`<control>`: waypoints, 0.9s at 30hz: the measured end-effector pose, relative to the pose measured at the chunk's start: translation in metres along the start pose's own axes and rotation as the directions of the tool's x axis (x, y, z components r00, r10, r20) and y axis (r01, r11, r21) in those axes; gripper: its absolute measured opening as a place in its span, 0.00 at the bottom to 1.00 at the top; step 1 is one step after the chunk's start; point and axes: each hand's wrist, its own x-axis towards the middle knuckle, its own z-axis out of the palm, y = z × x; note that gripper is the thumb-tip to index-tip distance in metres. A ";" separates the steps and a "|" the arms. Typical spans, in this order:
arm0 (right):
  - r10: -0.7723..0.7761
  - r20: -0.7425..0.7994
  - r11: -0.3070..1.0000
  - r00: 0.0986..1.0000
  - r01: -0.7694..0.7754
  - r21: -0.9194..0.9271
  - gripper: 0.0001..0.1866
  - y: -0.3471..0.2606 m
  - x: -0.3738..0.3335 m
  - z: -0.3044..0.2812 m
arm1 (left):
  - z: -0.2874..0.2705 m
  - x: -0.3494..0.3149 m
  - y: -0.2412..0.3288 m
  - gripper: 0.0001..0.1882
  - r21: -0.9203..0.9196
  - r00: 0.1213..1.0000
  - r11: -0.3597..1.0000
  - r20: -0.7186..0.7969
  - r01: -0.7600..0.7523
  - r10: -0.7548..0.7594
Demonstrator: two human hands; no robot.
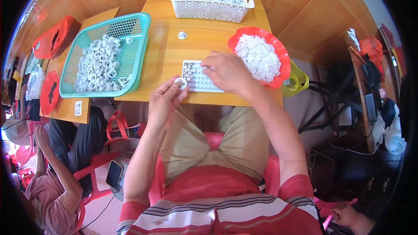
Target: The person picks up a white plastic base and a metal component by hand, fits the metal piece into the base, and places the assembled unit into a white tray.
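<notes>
My left hand [164,100] pinches a small white ring-shaped plastic part [180,82] at the near left corner of a white tray. The tray [204,90] lies by the table's near edge. Small grey round pieces [189,70] sit in its left side, and rows of pale round spots fill the rest. My right hand [228,72] reaches over the tray from the right, its thumb and fingertips brought together just above or on it. Whatever those fingertips hold, if anything, is too small and hidden to make out.
A green basket [141,56] of grey-white plastic parts stands left. A red scalloped bowl [285,58] of white pieces is at right. At the back is a white perforated basket [209,13]. A loose part [182,35] lies mid-table. Another person [56,187] sits at left.
</notes>
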 end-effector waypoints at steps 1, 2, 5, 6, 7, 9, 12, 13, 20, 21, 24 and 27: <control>-0.007 0.039 1.000 0.999 0.006 0.021 0.09 0.000 0.004 0.013 | -0.001 0.000 -0.001 0.19 0.001 1.000 1.000 -0.002 -0.004 0.004; -0.014 0.079 0.999 0.997 0.011 0.042 0.10 0.001 0.007 0.022 | -0.001 -0.001 -0.002 0.19 -0.016 1.000 1.000 0.008 0.012 -0.012; 0.001 0.094 1.000 0.996 -0.002 0.015 0.09 0.002 0.012 0.038 | -0.003 -0.003 -0.003 0.19 -0.036 1.000 0.999 0.012 0.030 -0.029; -0.022 0.079 1.000 0.997 0.022 0.002 0.08 0.001 0.013 0.040 | -0.003 -0.004 -0.004 0.19 -0.039 0.999 0.999 0.012 0.035 -0.035; -0.026 0.081 1.000 0.996 0.026 0.003 0.08 0.000 0.015 0.041 | -0.005 -0.004 -0.005 0.18 -0.027 0.999 0.999 0.002 0.041 -0.041; 0.035 0.152 0.998 0.988 -0.026 -0.056 0.10 -0.003 0.017 0.042 | -0.006 -0.004 -0.005 0.18 -0.040 0.999 0.998 -0.001 0.040 -0.040; 0.035 0.171 0.997 0.985 -0.022 -0.079 0.08 -0.002 0.021 0.047 | -0.006 -0.006 -0.006 0.17 -0.059 0.999 0.997 -0.006 0.047 -0.048; 0.036 0.172 0.996 0.984 -0.022 -0.081 0.08 0.000 0.021 0.049 | -0.006 -0.006 -0.006 0.17 -0.064 0.999 0.997 -0.008 0.053 -0.054; -0.024 0.034 0.998 0.999 0.026 -0.065 0.05 -0.002 0.010 0.048 | -0.012 -0.006 -0.010 0.13 -0.111 0.997 0.991 -0.015 0.072 -0.074; 0.009 0.007 1.000 1.000 -0.009 -0.011 0.06 -0.004 0.007 0.045 | -0.013 -0.006 -0.011 0.13 -0.118 0.997 0.991 -0.011 0.071 -0.073; 0.033 -0.193 0.963 0.981 0.020 0.268 0.06 -0.006 -0.003 0.047 | -0.012 -0.006 -0.012 0.13 -0.127 0.998 0.990 -0.008 0.067 -0.069; 0.133 -0.135 0.884 0.982 -0.056 0.463 0.06 -0.014 -0.014 0.042 | -0.011 -0.006 -0.013 0.13 -0.132 0.998 0.989 -0.006 0.061 -0.062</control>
